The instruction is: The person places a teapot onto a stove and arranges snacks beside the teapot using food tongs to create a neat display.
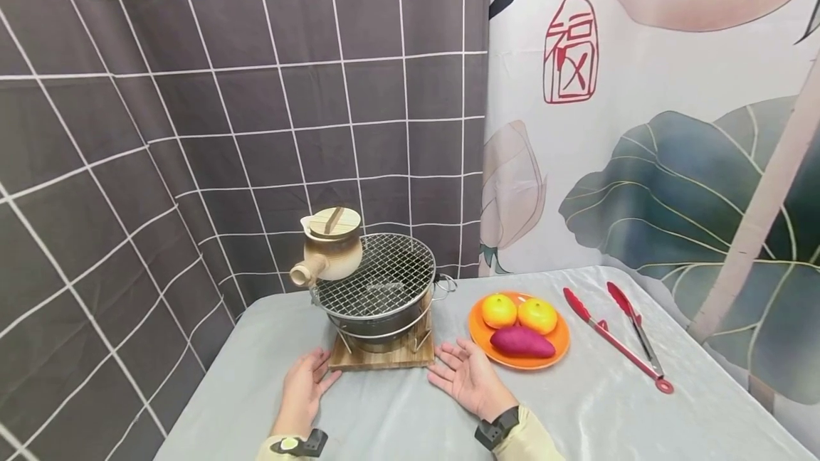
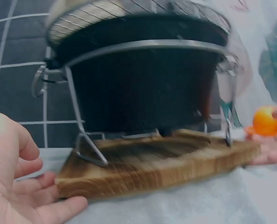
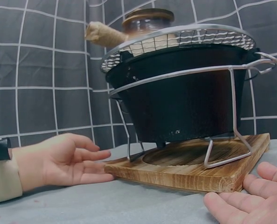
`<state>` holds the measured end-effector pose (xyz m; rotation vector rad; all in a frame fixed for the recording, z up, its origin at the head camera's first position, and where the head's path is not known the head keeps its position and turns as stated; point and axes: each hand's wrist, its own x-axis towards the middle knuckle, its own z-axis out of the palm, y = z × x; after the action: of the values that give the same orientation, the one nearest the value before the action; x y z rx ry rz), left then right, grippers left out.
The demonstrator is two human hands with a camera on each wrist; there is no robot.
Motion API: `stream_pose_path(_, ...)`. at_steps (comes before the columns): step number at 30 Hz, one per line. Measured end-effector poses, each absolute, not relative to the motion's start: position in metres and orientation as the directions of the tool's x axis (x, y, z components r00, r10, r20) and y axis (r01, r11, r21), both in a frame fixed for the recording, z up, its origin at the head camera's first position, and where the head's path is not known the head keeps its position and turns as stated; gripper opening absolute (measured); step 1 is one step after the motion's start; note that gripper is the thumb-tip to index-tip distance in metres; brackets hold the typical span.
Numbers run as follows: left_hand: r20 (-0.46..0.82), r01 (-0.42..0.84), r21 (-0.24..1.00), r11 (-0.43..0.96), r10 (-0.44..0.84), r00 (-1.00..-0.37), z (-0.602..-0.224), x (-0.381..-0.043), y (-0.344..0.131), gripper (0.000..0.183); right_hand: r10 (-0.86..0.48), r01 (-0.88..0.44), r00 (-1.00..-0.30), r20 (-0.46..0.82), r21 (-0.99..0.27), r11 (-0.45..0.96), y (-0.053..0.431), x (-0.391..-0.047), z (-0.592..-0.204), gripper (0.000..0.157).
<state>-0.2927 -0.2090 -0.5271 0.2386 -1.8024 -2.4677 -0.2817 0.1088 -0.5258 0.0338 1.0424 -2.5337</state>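
My left hand (image 1: 304, 384) lies palm-up at the left front corner of a square wooden board (image 1: 383, 359), fingertips right at its edge. At the opposite front corner my right hand (image 1: 470, 379) lies likewise, fingers extended along the edge. The board bears a round black charcoal stove (image 2: 148, 88) in a wire stand (image 3: 235, 102). A wire grill net (image 1: 391, 272) covers the stove. On the net's left side sits a brown-and-cream side-handled teapot (image 1: 342, 262) with a wooden lid (image 1: 323, 223), its handle facing left and forward.
Right of the board, an orange plate (image 1: 562, 347) holds two mandarins (image 1: 499, 311) and a purple sweet potato (image 1: 522, 342). Red-tipped tongs (image 1: 620, 353) lie farther right. A grey cloth (image 1: 378, 418) covers the table, and a dark checked curtain (image 1: 275, 105) hangs behind.
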Motion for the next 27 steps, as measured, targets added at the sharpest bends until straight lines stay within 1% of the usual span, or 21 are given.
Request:
stream_pose_path(2,-0.074,-0.019,0.964,-0.264,-0.198,-0.977,-0.529,-0.294,-0.206,0.053,-0.361,0.373,-0.918,-0.165,-0.67,-0.642,0.109,-0.282,-0.525,0.068)
stream_pose_path(4,-0.067,-0.009,0.967,-0.254,-0.222,-0.973,-0.529,-0.295,-0.204,0.051,-0.366,0.375,-0.916,-0.163,-0.668,-0.642,0.108,-0.281,-0.524,0.067)
stream_pose_path(8,-0.059,0.002,0.968,-0.251,-0.235,-0.97,-0.529,-0.294,-0.199,0.047,-0.353,0.37,-0.92,-0.17,-0.673,-0.641,0.108,-0.281,-0.524,0.068)
stream_pose_path(16,-0.033,0.022,0.983,-0.183,-0.293,-0.955,-0.529,-0.293,-0.194,0.036,-0.345,0.37,-0.922,-0.177,-0.669,-0.645,0.108,-0.281,-0.523,0.068)
stream_pose_path(27,-0.05,0.005,0.984,-0.18,-0.303,-0.952,-0.53,-0.292,-0.191,0.035,-0.345,0.377,-0.92,-0.186,-0.664,-0.646,0.109,-0.281,-0.523,0.069)
